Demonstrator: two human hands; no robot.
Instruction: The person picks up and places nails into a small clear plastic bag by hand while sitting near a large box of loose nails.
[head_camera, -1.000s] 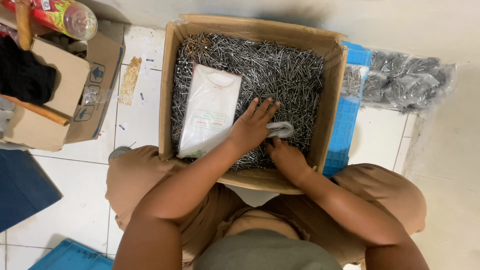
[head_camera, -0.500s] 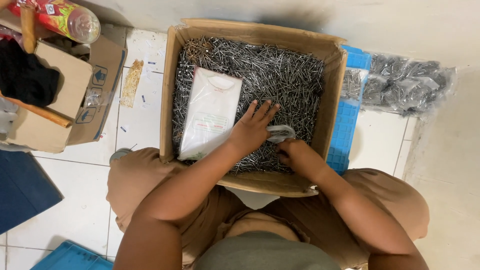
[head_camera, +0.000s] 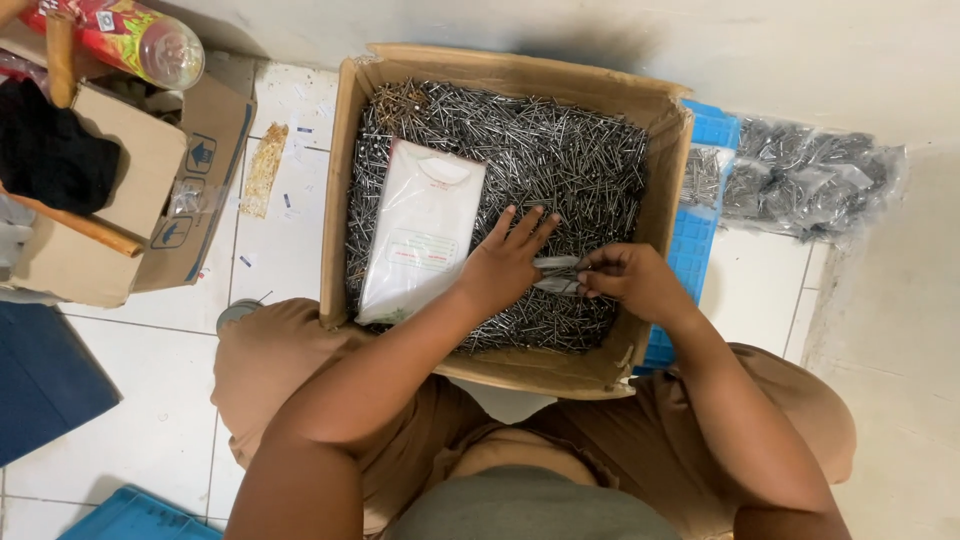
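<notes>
A cardboard box (head_camera: 338, 190) full of loose steel nails (head_camera: 560, 150) stands on the floor between my knees. A stack of white plastic bags (head_camera: 420, 235) lies on the nails at the left. My left hand (head_camera: 500, 265) rests on the nails with its fingers spread, touching a small clear bag (head_camera: 556, 274). My right hand (head_camera: 625, 280) pinches the other end of that small bag just above the nails.
Sealed bags of nails (head_camera: 800, 180) lie on a blue crate (head_camera: 700, 235) to the right. At left stand an open cardboard box (head_camera: 150, 190) with dark cloth, a wooden handle (head_camera: 75, 225) and a colourful can (head_camera: 120, 35). A blue bin (head_camera: 140, 515) is near my left leg.
My right hand has lifted from the box's near side to the small bag and gripped it. My left hand has stayed on the nails beside the bag.
</notes>
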